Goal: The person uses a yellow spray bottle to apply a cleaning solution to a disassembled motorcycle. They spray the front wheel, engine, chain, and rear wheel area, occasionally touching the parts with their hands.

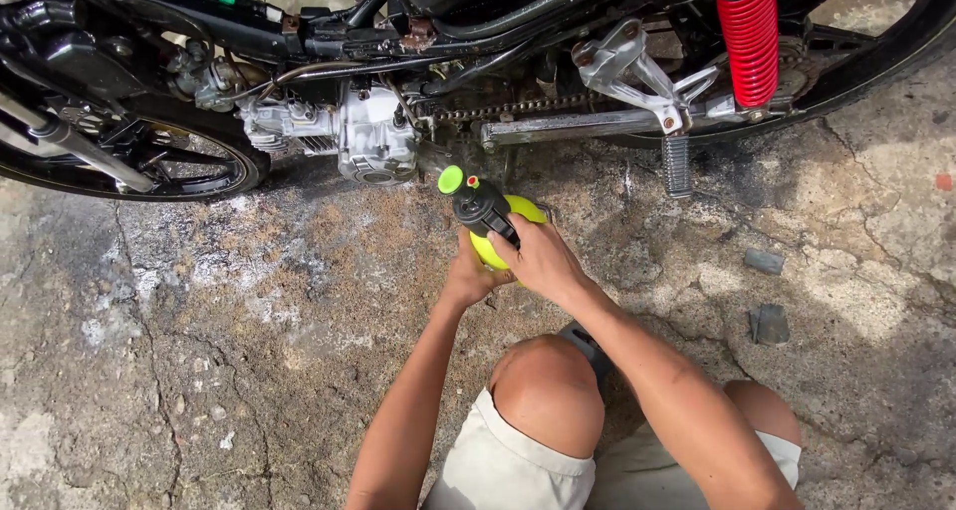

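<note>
1. Sprayer [485,216]: centre frame, below the motorcycle engine [373,136]; I see both hands on it.
2. Left hand [466,276]: cups its yellow base.
3. Right hand [543,259]: grips its black top.

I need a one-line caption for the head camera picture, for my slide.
Both hands, left hand and right hand, grip a yellow-green spray bottle beside a motorcycle engine.
</note>
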